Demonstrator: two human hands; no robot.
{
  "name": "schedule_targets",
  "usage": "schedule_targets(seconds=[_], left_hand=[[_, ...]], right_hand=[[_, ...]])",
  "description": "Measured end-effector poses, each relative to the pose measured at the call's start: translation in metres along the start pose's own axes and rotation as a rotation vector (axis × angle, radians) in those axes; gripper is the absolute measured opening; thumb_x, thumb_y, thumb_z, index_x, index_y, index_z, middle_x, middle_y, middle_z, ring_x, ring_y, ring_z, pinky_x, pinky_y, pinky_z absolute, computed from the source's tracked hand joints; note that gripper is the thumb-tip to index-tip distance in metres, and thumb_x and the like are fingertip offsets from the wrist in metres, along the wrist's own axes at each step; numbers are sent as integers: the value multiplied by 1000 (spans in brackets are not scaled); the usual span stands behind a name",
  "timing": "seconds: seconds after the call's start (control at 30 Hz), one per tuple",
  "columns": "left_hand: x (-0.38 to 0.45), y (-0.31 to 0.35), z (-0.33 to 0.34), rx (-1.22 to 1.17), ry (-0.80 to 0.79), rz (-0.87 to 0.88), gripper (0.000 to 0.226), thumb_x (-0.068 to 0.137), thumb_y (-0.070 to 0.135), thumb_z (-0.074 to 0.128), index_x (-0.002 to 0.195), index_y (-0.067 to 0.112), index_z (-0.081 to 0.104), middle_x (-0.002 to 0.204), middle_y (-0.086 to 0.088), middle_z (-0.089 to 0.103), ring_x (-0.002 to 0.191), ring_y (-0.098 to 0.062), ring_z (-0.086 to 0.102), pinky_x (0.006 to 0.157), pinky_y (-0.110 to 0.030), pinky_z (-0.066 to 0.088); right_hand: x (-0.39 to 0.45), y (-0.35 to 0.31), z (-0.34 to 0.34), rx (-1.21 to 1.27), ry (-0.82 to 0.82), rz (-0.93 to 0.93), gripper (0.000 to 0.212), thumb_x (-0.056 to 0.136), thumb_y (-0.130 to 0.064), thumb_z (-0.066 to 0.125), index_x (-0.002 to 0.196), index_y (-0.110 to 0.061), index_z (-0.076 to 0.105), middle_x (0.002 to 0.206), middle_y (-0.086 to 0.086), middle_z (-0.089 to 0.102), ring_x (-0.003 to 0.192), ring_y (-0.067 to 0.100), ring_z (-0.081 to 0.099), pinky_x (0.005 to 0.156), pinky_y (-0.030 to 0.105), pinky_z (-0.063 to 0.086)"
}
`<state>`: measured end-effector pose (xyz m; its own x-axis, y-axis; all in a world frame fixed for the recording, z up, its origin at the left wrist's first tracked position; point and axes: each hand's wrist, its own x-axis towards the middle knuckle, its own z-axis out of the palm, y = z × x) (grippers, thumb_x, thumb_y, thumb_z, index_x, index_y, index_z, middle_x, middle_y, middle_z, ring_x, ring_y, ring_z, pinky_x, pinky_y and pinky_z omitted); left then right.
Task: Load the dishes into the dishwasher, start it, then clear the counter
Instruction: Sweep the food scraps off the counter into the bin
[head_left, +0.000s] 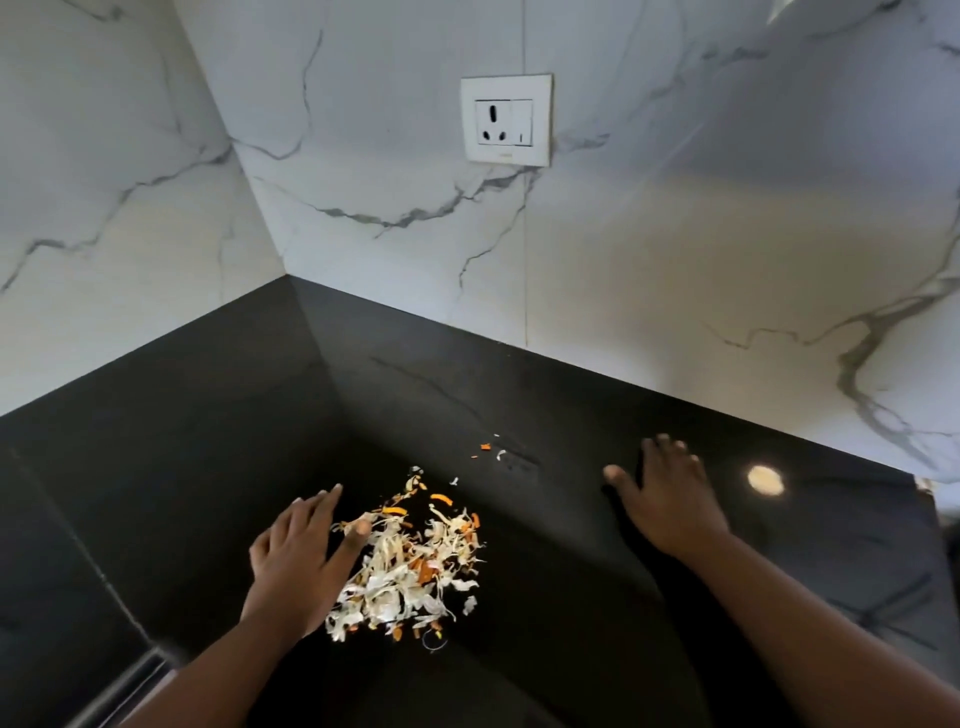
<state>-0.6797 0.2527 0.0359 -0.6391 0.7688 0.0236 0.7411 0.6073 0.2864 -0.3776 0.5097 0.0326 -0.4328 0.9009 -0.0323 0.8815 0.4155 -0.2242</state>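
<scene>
Head view: black counter (519, 364) in a marble-tiled corner.
Left hand (301, 566): fingers straight, slightly spread, flat against the left edge of the vegetable peel pile (415, 566).
Right hand (670, 499): spread flat on the counter, well right of the pile.
Stray peel bits (485, 447): just beyond the pile.
Wall socket (506, 119): above the pile.

I see a glossy black worktop (519, 395), its surface carrying faint darker streaks and one pale round spot of reflected light (765, 479). The heap of scraps (410, 561) on it is mostly off-white and cream, flecked with orange; a few stray orange and white bits (491, 449) lie apart. The walls (675, 249) are white marble-patterned, veined in grey. The socket plate (506, 120) is white with black holes.
</scene>
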Motion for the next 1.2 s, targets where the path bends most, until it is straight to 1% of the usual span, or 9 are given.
schedule_targets(seconds=[0.13,0.27,0.53,0.7,0.8,0.87,0.93,1.03,1.2], left_hand=[[0,-2,2,-39,3,8,94,73,81,-2,151,32,16,157,5,20,146,-12,8,115,-42,4],[1,-4,3,-10,2,22,96,73,83,-4,152,31,14,158,8,16,146,-9,4,115,-39,3],[2,-3,1,-71,-15,30,102,67,86,-14,151,35,14,159,14,11,142,1,-6,115,-35,-2],[-1,-1,-5,-141,-37,36,100,67,87,-9,150,37,17,157,14,17,144,-1,-6,115,-33,-4],[-1,-1,-5,-141,-46,40,87,74,75,-5,149,38,20,156,17,20,145,-2,-5,116,-34,-4],[0,-3,-3,-157,-49,41,85,76,73,-4,148,39,23,155,19,22,145,-1,-4,116,-33,-4],[1,-5,-2,-175,-55,45,83,77,73,-3,148,40,24,155,21,21,145,-1,-5,116,-32,-5],[1,-7,-1,-180,-65,60,83,77,73,-4,148,40,25,155,23,18,145,-2,-4,115,-32,-5],[1,-8,-3,-217,-75,76,78,81,71,-1,147,40,26,154,20,25,146,-5,-3,115,-33,-6]], right_hand=[[5,-75,16,49,-107,-206,90,90,-71,11,154,-7,6,161,13,4,149,26,-1,120,39,0],[21,-124,25,123,-167,-288,103,79,-80,3,154,-10,3,162,10,0,149,23,-6,120,38,-2],[6,-184,25,227,-327,-638,89,87,-70,40,155,-23,8,162,-4,7,148,14,2,119,36,9],[-14,-195,26,223,-441,-755,98,79,-78,44,154,-28,5,162,-6,5,148,12,-2,119,41,11],[-29,-197,31,227,-470,-860,107,72,-87,37,155,-25,8,162,-7,7,147,7,-3,121,37,8],[-41,-196,33,245,-488,-918,101,77,-80,43,155,-24,11,162,-6,10,147,5,-2,121,34,6],[-54,-194,30,334,-562,-916,90,83,-71,50,154,-27,15,160,-7,15,147,3,4,121,31,7],[-69,-186,14,584,-639,-725,83,84,-67,53,152,-30,24,158,-8,25,144,2,19,117,31,23],[-110,-132,-9,629,-349,-457,83,69,-88,43,143,-55,22,156,-19,23,141,-7,18,118,34,23]])
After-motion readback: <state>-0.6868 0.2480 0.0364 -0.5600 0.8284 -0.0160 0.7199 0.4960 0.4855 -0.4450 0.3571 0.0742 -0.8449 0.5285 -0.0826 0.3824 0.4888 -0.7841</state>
